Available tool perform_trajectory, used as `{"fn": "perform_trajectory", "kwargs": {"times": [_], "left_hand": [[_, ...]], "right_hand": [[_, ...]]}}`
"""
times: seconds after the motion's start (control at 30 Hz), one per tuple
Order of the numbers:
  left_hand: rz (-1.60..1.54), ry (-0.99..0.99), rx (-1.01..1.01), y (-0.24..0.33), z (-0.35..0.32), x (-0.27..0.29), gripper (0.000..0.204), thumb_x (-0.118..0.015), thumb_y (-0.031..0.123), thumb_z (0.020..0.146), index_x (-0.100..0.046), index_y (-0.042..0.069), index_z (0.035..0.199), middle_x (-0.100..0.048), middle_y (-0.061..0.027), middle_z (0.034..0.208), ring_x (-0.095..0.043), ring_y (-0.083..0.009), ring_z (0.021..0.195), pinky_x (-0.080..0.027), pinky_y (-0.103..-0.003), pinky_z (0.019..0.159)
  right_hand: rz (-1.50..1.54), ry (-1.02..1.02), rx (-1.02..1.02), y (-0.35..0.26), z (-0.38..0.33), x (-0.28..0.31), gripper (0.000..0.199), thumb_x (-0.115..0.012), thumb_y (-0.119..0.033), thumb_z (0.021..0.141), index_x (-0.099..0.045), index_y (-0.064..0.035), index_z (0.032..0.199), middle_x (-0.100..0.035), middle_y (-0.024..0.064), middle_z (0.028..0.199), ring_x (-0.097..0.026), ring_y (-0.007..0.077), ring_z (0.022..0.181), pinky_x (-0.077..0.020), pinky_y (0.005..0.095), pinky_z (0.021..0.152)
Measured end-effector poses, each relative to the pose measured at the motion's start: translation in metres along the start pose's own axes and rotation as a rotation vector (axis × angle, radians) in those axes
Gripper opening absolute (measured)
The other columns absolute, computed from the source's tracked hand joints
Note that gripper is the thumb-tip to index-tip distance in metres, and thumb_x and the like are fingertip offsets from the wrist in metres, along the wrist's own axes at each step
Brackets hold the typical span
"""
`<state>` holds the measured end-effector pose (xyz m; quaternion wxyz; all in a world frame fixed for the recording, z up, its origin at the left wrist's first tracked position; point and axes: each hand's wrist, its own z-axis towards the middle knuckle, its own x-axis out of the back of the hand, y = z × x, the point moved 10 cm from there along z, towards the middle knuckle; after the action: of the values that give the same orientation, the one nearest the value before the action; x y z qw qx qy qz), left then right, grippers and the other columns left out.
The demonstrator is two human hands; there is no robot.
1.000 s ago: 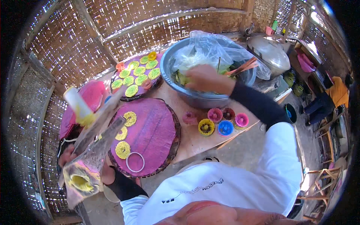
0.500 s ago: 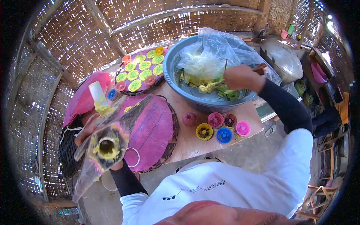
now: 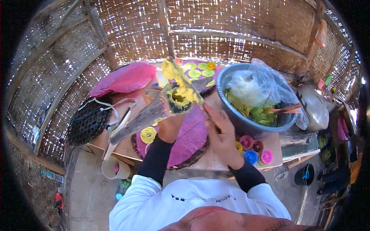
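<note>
The person's left hand [image 3: 170,129] is clamped on the underside of a grey wooden tool [image 3: 152,114], its fingers mostly hidden behind the wood, so the exact grip is hard to make out. The tool is held up above the near side of the table [image 3: 127,133], slanting from lower left to upper right, with a round hollow facing the camera. Yellow dough [image 3: 187,94] clings around the hollow's rim and covers part of its opening; how deep it goes, the shadow inside does not show. The right hand [image 3: 224,138] is beside the tool's right end, fingers partly extended toward it; whether they press on the edge or pinch anything, I cannot tell. Below, the tool and both arms cover much of a round tray lined with pink cloth [image 3: 194,134], leaving a yellow lacy disc [image 3: 148,134] in view at its left. Behind, a second tray's yellow-green discs [image 3: 195,73] are partly blocked by the tool. On the right, a clear plastic bag [image 3: 254,86] hides part of the contents of a blue-grey basin [image 3: 219,84], with green leaves [image 3: 264,115] showing below it. The right forearm partly hides the yellow one among the coloured cups [image 3: 251,156]. At the far right, another person [image 3: 334,179] is cut off by the dark rim.
</note>
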<state>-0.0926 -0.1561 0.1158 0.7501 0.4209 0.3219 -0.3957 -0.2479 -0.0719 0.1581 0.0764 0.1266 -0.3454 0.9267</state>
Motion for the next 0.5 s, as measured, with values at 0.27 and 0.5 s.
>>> {"fn": "perform_trajectory", "kwargs": {"times": [0.27,0.5], "left_hand": [[-0.154,-0.106,-0.051,0.051,-0.007,-0.005,0.039,-0.050,0.024,0.074,-0.044,0.002,0.107,-0.051,-0.0119,0.107,-0.049,-0.0238,0.100,-0.039,-0.035,0.086],[-0.071,-0.033,-0.085,0.091,-0.007,0.020,0.035,-0.060,0.011,0.076,-0.045,0.002,0.106,-0.053,-0.0093,0.107,-0.054,-0.0192,0.095,-0.045,-0.031,0.080]], "right_hand": [[-0.001,-0.096,0.011,0.001,-0.025,-0.050,0.047,-0.053,0.004,0.073,-0.048,-0.0073,0.119,-0.049,0.0137,0.072,-0.051,0.0232,0.059,-0.0421,0.0320,0.054],[-0.017,-0.267,0.023,0.009,-0.045,-0.036,0.046,-0.053,0.002,0.074,-0.049,-0.0098,0.118,-0.052,0.0152,0.073,-0.053,0.0263,0.059,-0.0431,0.0330,0.053]]}}
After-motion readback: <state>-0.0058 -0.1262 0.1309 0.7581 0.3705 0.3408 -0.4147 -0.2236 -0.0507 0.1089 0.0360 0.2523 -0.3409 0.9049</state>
